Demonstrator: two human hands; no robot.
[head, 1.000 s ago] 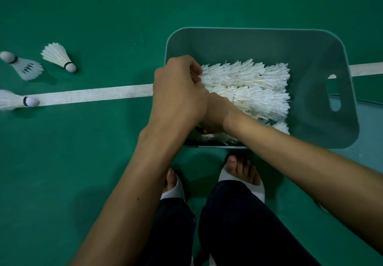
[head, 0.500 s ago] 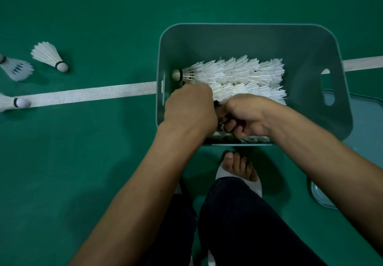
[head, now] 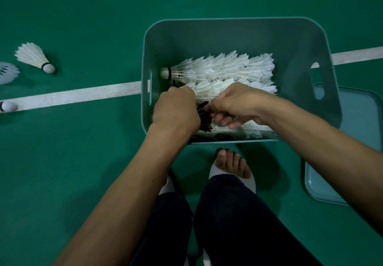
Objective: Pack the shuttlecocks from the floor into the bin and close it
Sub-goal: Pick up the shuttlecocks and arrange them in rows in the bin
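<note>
Left hand inside bin, near-left corner, fingers curled under; the back of the hand hides the grip, so cannot tell what it holds. Right hand just beside it, thumb and forefinger pinching a dark piece between the two. Shuttlecocks lie in rows beyond and under both hands. Loose shuttlecocks on floor, well left of left hand. Lid flat on floor, right of right hand.

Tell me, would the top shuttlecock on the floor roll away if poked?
Probably only in a curve: the shuttlecock lies sideways, wide feather skirt, small cork. It likely feels light; its thin feathers could bend if squeezed.
</note>
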